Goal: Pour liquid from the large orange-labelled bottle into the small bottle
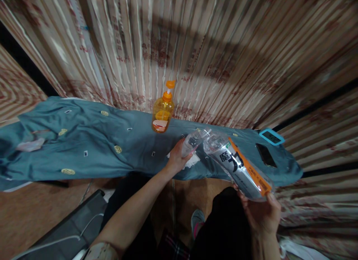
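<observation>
The left hand [176,157] is closed around a small clear plastic bottle [190,143]; the right hand [263,211] grips the base of a large clear plastic bottle with a silver-and-orange label [240,166], slanted over the bench's near edge. Their necks meet or nearly meet; which, I cannot tell. Crumpled white tissue [192,161] lies beneath the left hand. Beyond, a transparent orange pump bottle [162,114] stands upright on the bench covered in blue-green patterned cloth [97,155]. Rightward lie a dark phone [265,154] and a light-blue-framed device [272,137].

Home interior, apparently: striped, red-patterned curtains [134,47] at far side and right; narrow teal printed cloth [140,135] spread before them; black smartphone [265,155] at right.
</observation>
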{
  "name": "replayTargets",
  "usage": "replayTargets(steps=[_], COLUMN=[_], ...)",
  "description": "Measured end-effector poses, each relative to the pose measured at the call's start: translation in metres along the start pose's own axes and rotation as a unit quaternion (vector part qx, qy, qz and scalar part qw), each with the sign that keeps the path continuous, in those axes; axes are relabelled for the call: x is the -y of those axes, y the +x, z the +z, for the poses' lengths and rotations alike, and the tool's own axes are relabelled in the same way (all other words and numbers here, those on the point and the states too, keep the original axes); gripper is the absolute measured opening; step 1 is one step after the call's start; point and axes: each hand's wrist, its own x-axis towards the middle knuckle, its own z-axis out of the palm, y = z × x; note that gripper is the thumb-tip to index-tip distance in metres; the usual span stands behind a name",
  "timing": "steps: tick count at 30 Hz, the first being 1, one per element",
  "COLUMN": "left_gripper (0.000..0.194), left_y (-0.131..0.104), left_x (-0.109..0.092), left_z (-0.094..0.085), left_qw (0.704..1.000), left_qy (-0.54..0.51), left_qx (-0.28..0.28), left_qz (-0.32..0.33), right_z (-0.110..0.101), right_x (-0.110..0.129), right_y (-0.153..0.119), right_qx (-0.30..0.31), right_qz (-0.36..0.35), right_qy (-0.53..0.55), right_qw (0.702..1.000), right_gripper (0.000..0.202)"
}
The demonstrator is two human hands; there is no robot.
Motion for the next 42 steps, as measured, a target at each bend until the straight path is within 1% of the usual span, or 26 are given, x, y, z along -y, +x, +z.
replayTargets(steps=[3, 6, 10, 12, 14, 18, 21, 27, 29, 33, 35, 38, 42], left_gripper=[0.06, 0.06, 0.059, 0.06, 0.06, 0.06, 0.058, 0.06, 0.06, 0.06, 0.06, 0.061, 0.062], left_y=[0.0, 0.0, 0.0, -0.001, -0.001, 0.0, 0.0, 0.0, 0.0, 0.0, 0.0, 0.0, 0.0], left_x=[0.0, 0.001, 0.004, 0.004, 0.005, 0.003, 0.002, 0.004, 0.004, 0.004, 0.003, 0.003, 0.003], left_z=[0.0, 0.0, 0.001, 0.002, 0.002, 0.001, 0.0, 0.001, 0.002, 0.002, 0.001, 0.001, 0.001], left_qw=[1.0, 1.0, 1.0, 1.0, 1.0, 1.0, 1.0, 1.0, 1.0, 1.0, 1.0, 1.0, 1.0], left_qy=[0.004, 0.004, 0.005, 0.003, 0.0, 0.005, 0.006, 0.015, 0.017, 0.015, 0.012, 0.01, 0.012], left_qx=[0.001, 0.001, -0.002, -0.004, -0.002, 0.002, 0.003, 0.001, 0.001, -0.003, -0.002, -0.001, -0.003], left_qz=[0.0, 0.002, -0.001, -0.002, -0.001, 0.004, 0.008, 0.001, 0.001, 0.003, 0.004, 0.0, -0.002], right_z=[-0.001, -0.002, -0.001, 0.002, 0.006, 0.009, 0.01, 0.006, 0.005, 0.005, 0.006, 0.006, 0.006], right_x=[-0.001, -0.001, 0.001, 0.003, 0.004, 0.007, 0.008, 0.006, 0.005, 0.004, 0.004, 0.004, 0.004], right_y=[0.0, -0.001, -0.001, -0.001, 0.0, -0.001, -0.001, -0.001, -0.001, 0.001, 0.001, 0.001, 0.001], right_qx=[-0.001, -0.006, -0.058, -0.074, -0.078, -0.089, -0.094, -0.087, -0.07, -0.017, -0.007, -0.004, -0.018], right_qz=[-0.003, 0.007, 0.052, 0.065, 0.065, 0.073, 0.07, 0.072, 0.056, 0.018, 0.009, 0.006, 0.019], right_qy=[-0.004, 0.001, 0.044, 0.066, 0.076, 0.077, 0.077, 0.077, 0.067, 0.03, 0.02, 0.016, 0.027], right_qw=[1.0, 1.0, 0.996, 0.993, 0.992, 0.99, 0.99, 0.991, 0.994, 0.999, 1.0, 1.0, 0.999], right_gripper=[0.066, 0.063, 0.058, 0.061, 0.063, 0.068, 0.068, 0.059, 0.059, 0.061, 0.063, 0.064, 0.058])
